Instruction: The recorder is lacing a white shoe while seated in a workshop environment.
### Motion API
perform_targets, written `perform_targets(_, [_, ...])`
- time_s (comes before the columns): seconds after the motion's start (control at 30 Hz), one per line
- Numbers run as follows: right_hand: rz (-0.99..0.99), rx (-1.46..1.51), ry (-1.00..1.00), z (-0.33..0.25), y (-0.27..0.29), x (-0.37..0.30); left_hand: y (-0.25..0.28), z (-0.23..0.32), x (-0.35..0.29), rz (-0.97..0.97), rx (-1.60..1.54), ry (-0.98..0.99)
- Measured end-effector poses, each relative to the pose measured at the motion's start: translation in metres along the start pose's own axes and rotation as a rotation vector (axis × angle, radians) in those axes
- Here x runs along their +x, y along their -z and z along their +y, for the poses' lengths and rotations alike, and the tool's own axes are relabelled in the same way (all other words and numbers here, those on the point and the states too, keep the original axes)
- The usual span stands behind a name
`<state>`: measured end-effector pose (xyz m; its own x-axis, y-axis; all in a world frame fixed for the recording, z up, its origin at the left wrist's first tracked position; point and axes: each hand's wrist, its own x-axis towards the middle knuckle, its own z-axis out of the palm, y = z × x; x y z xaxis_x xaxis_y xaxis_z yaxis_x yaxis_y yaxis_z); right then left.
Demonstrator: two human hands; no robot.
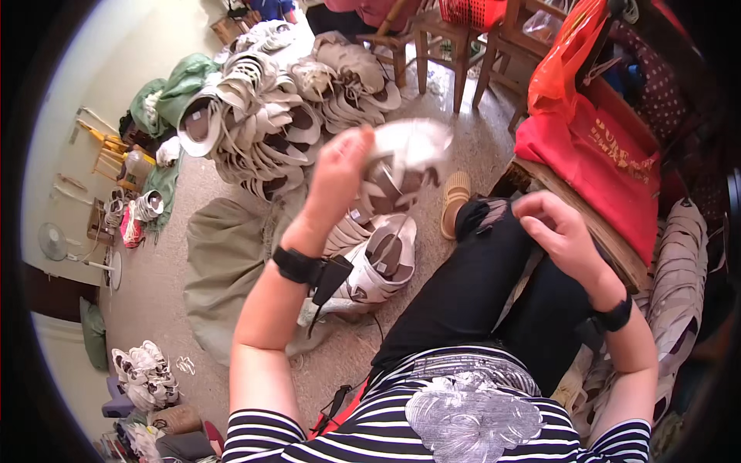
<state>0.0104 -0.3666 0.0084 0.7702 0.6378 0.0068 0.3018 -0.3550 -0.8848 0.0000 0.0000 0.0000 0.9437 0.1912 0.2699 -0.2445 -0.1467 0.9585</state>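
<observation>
At the far left of your view, a white fan (114,270) stands near the wall, and further down a small pile of white shoes (145,376) sits on the floor (174,309). Next, toward the top, comes a green bag (185,85), right beside a large heap of pale shoes (258,127), many of them nested in rows. Below that heap an olive sack (224,270) lies crumpled on the floor, and at its right edge you have a short row of white and brown shoes (394,258). Your left hand (343,166) is closed on the left end of a white and brown shoe (405,158), blurred, which shows just above that row; whether it touches the row, you cannot tell. To its right, a tan slipper (454,204) is on the floor, with wooden chairs (458,35) beyond it. Your right hand (556,228) is over your knee, fingers loosely bent, a narrow gap between thumb and forefinger, close to the near edge of the wooden table (617,258). A red cloth (594,170) covers most of that table, an orange plastic bag (567,62) sits at its far left corner, and a long stack of pale shoe pieces (679,270) stands just beside its right edge.
</observation>
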Motion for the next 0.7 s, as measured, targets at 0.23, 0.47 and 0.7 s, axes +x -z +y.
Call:
perform_targets(0.23, [0.421, -0.076, 0.448, -0.09, -0.003, 0.02, -0.047, 0.204, -0.009, -0.247, -0.293, -0.149])
perform_targets(0.47, [0.214, 0.119, 0.432, -0.095, 0.049, -0.054, -0.106, 0.221, 0.004, -0.436, -0.319, -0.068])
perform_targets(0.7, [0.307, 0.759, -0.034, -0.027, 0.028, -0.148, -0.205, 0.092, 0.043, -0.653, -0.633, 0.628])
